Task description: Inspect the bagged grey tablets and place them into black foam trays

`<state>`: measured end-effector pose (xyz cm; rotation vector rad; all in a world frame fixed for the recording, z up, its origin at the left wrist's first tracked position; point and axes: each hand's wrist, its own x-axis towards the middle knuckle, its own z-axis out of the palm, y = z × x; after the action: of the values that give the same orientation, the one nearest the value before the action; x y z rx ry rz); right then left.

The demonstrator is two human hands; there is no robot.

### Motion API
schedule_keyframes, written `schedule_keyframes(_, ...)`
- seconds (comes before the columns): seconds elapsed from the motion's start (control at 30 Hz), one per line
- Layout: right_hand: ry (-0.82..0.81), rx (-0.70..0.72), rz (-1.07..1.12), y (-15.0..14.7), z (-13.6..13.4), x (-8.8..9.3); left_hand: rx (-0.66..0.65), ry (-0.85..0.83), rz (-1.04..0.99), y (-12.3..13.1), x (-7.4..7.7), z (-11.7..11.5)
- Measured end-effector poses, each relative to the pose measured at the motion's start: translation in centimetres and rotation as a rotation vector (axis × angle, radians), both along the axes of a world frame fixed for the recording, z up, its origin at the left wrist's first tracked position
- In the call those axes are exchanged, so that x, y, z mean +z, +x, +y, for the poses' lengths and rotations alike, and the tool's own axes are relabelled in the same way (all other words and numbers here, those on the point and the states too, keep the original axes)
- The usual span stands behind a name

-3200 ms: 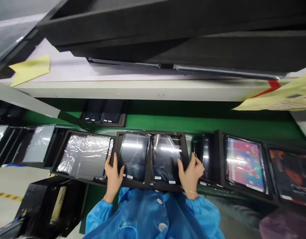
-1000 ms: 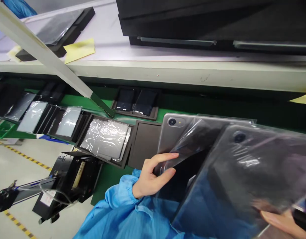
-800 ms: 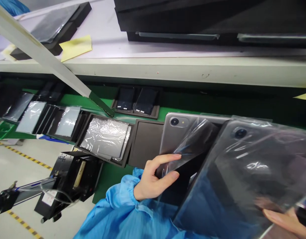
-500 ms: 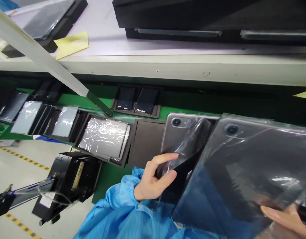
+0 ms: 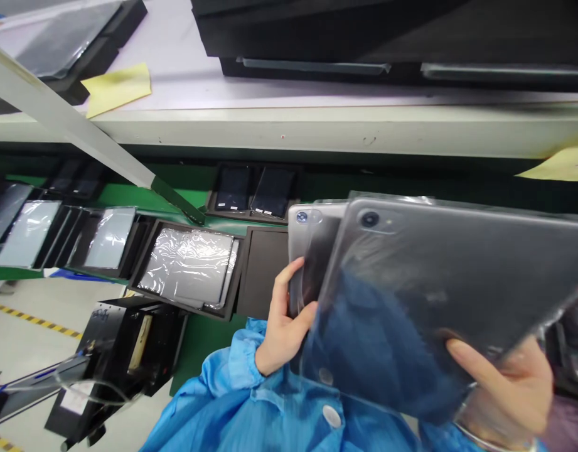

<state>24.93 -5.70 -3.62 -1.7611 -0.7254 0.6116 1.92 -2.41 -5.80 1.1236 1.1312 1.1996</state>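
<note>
A dark grey tablet [image 5: 411, 263] in clear film, camera lens at its upper left, is gripped at its lower right by my right hand [image 5: 509, 383], thumb on its back. Behind it and to the left is another grey tablet [image 5: 296, 257], partly hidden by the front one. My left hand [image 5: 286, 326] holds this rear tablet by its left edge, between thumb and fingers. The two tablets overlap, and both have their camera sides up.
Left of my left hand, a dark tray [image 5: 235, 295] bears film-wrapped silver tablets [image 5: 189, 263]. A bare dark tray [image 5: 263, 270] adjoins it. Two dark tablets [image 5: 272, 190] lie farther back. A slanted white post [image 5: 81, 132] and a shelf edge [image 5: 326, 133] cross the view.
The front tablet has moved left over the rear one, covering more of it. My right hand has come left and shows more fully. The view has shifted slightly.
</note>
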Motion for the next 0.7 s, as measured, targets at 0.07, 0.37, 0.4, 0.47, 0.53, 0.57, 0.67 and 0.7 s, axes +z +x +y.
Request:
schedule_keyframes(0.07,0.056,-0.04,0.078,-0.8,0.9,0.8,0.025,-0.035,0.024,-0.1,-0.5,-0.1)
schedule_keyframes(0.37,0.207,0.05,0.126,-1.5,1.6,0.0,0.056,0.011,0.064,-1.1,-2.1,-0.9)
schedule_keyframes(0.4,0.215,0.029,0.192,-1.7,1.6,-0.1,0.056,0.009,0.044,-1.2,-2.3,-0.9)
schedule_keyframes(0.47,0.237,-0.024,0.297,-2.0,1.7,-0.2,0.056,-0.011,-0.007,-1.3,-2.5,-1.1)
schedule_keyframes(0.53,0.218,-0.06,0.376,-2.4,1.9,-0.2,0.055,-0.034,-0.058,-1.5,-2.7,-1.2)
schedule_keyframes(0.57,0.195,-0.071,0.407,-2.5,2.0,-0.2,0.051,-0.043,-0.077,-1.5,-2.8,-1.3)
schedule_keyframes(0.67,0.149,-0.096,0.463,-2.7,2.1,0.0,0.035,-0.048,-0.101,-1.7,-2.8,-1.3)
schedule_keyframes(0.7,0.146,-0.098,0.468,-2.7,2.1,0.0,0.027,-0.039,-0.107,-1.8,-2.5,-1.2)
